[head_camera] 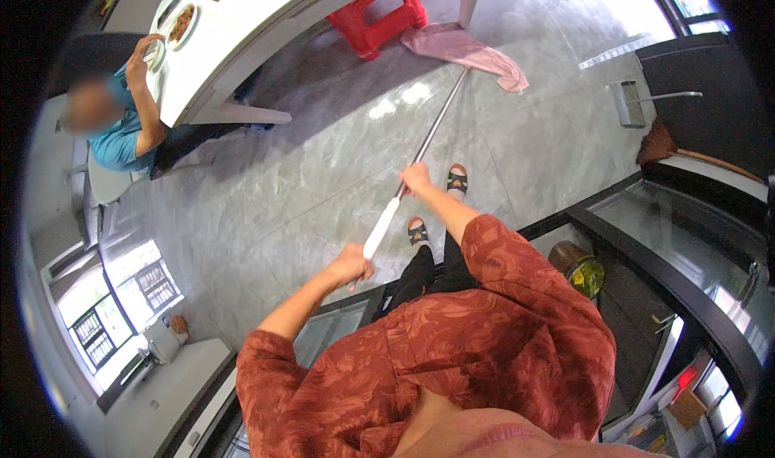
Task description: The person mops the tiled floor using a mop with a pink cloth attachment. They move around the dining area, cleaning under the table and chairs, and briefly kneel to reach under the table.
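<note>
My left hand point(351, 264) grips the end of the white handle of a flat mop point(439, 122). Further down, my right hand point(415, 179) is wrapped around its metal pole just past the white sleeve point(381, 227). The pole slants away from me to a pink mop cloth point(466, 52) lying on the grey floor point(339, 155). One end of the cloth lies by a white table leg point(471, 1) and beside a red plastic stool point(384, 16). The mop's head itself is hidden under the cloth.
A seated person point(124, 116) in a blue shirt holds a bowl at the white table point(242, 28), left. Another table leg point(242, 114) slants over the floor. At right are a dustpan point(629, 104) and a broom point(657, 143). My sandalled feet point(458, 181) stand near the pole.
</note>
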`<action>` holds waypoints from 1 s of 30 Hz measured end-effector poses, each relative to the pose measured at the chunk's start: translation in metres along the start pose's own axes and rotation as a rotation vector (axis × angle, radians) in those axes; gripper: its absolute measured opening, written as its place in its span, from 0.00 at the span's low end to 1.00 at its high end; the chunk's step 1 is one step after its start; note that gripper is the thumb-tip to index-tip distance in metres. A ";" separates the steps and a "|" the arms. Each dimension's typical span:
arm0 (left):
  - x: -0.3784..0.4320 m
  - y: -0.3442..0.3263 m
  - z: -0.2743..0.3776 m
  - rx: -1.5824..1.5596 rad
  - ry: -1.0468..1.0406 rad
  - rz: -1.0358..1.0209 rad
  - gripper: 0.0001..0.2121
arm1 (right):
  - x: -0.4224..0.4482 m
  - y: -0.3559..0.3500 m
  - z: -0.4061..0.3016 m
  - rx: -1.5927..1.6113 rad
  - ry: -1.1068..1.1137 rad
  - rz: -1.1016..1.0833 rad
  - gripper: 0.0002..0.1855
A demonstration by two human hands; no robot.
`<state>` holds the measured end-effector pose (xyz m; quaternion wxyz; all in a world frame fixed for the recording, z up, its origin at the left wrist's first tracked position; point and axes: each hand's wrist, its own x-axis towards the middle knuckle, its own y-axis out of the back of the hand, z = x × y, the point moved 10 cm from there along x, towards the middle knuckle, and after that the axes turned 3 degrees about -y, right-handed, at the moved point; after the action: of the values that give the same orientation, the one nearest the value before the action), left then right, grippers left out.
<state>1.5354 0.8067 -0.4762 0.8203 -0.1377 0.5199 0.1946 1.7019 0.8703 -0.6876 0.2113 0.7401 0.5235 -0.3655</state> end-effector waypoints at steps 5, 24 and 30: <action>-0.073 -0.019 -0.084 0.244 0.111 -0.039 0.03 | -0.102 -0.045 0.087 0.014 -0.272 0.047 0.09; 0.056 0.021 0.152 0.353 0.068 0.047 0.03 | 0.048 0.119 -0.038 0.756 -0.190 0.239 0.06; 0.188 -0.031 0.292 0.203 -0.060 -0.016 0.03 | 0.128 0.307 -0.147 0.458 -0.101 0.320 0.04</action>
<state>1.8555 0.9371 -0.5225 0.8467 -0.0521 0.5112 0.1382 2.0577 0.9404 -0.7123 0.1194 0.8227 0.2926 -0.4726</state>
